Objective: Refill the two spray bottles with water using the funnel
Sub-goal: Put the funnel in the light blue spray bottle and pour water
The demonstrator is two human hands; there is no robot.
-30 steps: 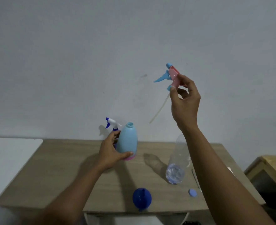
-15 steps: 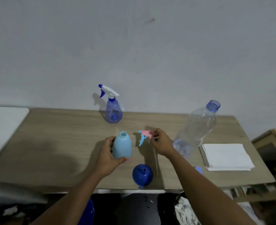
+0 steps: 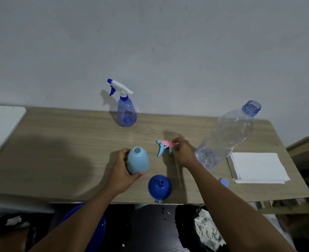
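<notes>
The left hand (image 3: 121,171) was curled around the light blue bottle (image 3: 137,160), thumb at the front and fingers behind. The bottle stood upright on the table (image 3: 59,142) with its neck uncapped, much as it had a second before. The right hand (image 3: 181,151) pinched the pink and blue spray head (image 3: 165,146) between its fingertips. A second earlier it had held that head high against the wall; by now it had brought it down low over the table, just right of the bottle, with the thin tube (image 3: 178,173) trailing toward the near edge. Whether the head touched the wood could not be told.

The blue funnel (image 3: 160,186) lay at the near edge, between the two forearms, untouched. The second spray bottle (image 3: 126,110), clear blue with its white trigger still on, stood at the back by the wall. The big clear water bottle (image 3: 226,137) stood open to the right of the right hand. Its cap (image 3: 224,182) lay near a stack of white napkins (image 3: 259,167).
</notes>
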